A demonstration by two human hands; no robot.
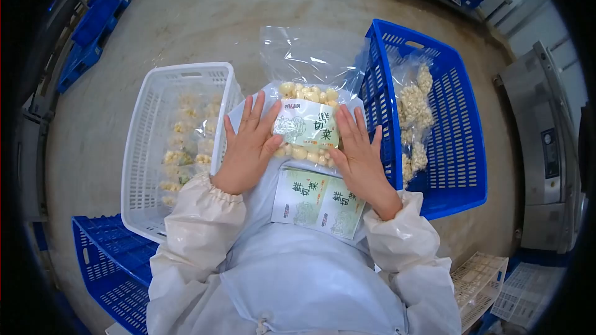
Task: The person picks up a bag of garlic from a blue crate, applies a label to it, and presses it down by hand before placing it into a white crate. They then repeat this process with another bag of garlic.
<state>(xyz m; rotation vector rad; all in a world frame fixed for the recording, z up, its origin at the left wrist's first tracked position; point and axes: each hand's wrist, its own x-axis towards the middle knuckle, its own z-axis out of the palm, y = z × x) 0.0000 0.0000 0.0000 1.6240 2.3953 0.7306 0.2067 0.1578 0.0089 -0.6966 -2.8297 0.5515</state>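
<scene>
On my lap lies a clear plastic bag of pale round vegetable pieces, its unfilled top end stretching away from me. A green and white label with large characters sits across the bag's middle. My left hand rests flat at the label's left edge, fingers spread. Along the right edge lies my right hand, its fingers also stretched out over the bag. Closer to my body, a sheet of similar labels rests on the white apron.
A white crate with filled bags stands at my left. At my right is a blue crate holding more bags. Another blue crate is at lower left. A steel machine stands far right.
</scene>
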